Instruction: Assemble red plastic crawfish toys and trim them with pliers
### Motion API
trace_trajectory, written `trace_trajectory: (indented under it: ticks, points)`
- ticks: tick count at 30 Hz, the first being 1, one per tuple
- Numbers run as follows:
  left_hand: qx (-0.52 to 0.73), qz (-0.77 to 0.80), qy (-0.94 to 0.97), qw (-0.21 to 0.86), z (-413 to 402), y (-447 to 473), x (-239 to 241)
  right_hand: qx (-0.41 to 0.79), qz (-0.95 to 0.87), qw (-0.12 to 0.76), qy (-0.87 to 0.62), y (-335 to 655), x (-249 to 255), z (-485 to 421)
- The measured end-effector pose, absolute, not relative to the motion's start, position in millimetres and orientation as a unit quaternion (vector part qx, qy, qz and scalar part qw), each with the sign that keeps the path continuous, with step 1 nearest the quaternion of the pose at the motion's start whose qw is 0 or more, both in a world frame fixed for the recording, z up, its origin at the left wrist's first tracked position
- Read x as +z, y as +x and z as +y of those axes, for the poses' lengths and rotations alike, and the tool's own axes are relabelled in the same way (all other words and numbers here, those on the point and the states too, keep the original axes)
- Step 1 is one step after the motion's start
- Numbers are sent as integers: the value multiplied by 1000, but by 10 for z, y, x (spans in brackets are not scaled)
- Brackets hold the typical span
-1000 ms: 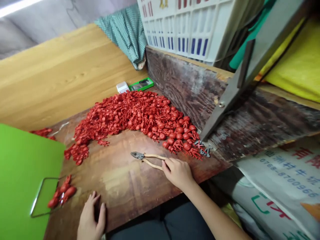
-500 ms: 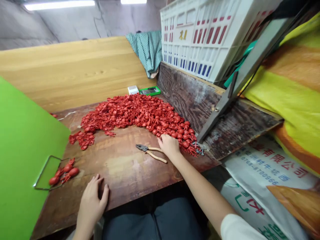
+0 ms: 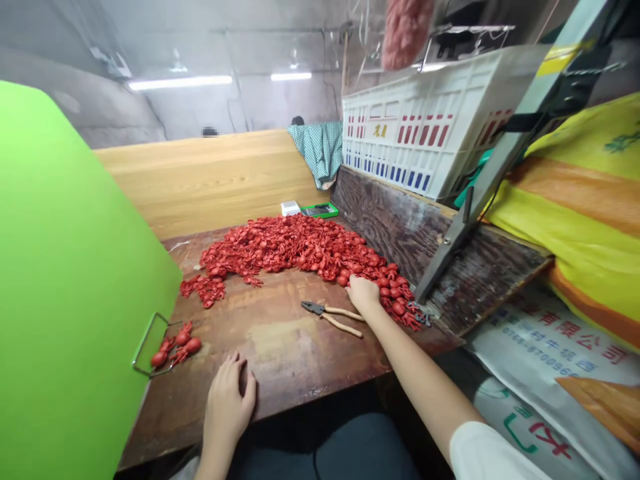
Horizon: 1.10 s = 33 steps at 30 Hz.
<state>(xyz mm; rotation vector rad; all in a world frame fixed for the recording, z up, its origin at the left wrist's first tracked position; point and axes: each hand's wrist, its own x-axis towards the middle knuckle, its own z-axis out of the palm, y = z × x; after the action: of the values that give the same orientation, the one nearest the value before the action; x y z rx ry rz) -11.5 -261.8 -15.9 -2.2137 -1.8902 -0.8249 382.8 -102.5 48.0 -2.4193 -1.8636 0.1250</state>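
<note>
Moved our right hand [image 3: 363, 297] off the pliers [image 3: 333, 317] onto the edge of the red parts pile [image 3: 295, 250], can't tell if it's grabbing any; our left hand [image 3: 227, 400] lies open on the table [image 3: 280, 353].

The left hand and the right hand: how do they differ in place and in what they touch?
The left hand lies on the wooden table; the right hand reaches farther forward, onto the red moulded pieces. The pliers lie beside the right hand, far from the left. Both hands are bare; neither holds the pliers.
</note>
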Motion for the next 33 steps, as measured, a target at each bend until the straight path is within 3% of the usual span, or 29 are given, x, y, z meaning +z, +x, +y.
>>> trace_trajectory:
  ticks: [8,14,20,24,33]
  points:
    - [-292,-625,-723,47,-2623,-155,-229,50,-683,94,-723,3615,635,-651]
    - [-280,-620,-730,59,-2633,-128,-216,68,-676,250,-690,3654,547,-684]
    - [-295,-625,-721,51,-2635,-124,-235,138,-647,437,-610,3763,395,-1510]
    - [-295,-622,-723,55,-2625,-141,-259,174,-597,515,-590,3647,167,-2389]
    - [-304,-605,-735,42,-2492,-163,-249,479,-494,536,-489,3285,230,-3230]
